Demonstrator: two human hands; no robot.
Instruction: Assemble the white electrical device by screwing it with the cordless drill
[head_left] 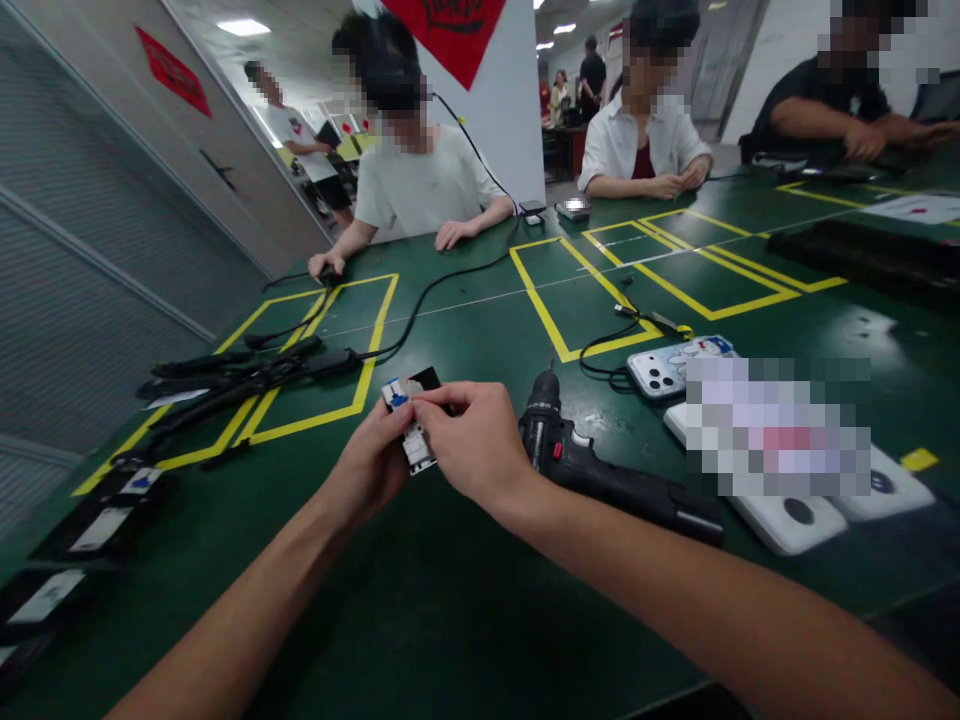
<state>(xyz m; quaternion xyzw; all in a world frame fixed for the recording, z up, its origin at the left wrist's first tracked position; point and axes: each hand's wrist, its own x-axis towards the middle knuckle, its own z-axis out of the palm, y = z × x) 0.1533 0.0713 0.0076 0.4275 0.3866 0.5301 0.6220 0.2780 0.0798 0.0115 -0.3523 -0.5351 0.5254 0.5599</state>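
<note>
My left hand (375,450) is wrapped round the edge of a small flat rectangular part (421,452), white and black with a blue patch near its top, held just above the green table. The fingers of my right hand (480,440) are pinched together against the upper face of this part. Whatever lies between those fingertips is hidden. Close beyond my right wrist, a black cordless drill (551,430) lies on its side with a thin bit pointing away from me.
Black parts with white labels (101,525) lie at left, near a black cable bundle (247,380). To the right are a phone in a patterned case (660,370) and white devices (795,515). Yellow tape marks rectangles on the green table (465,320). Several people sit or stand beyond.
</note>
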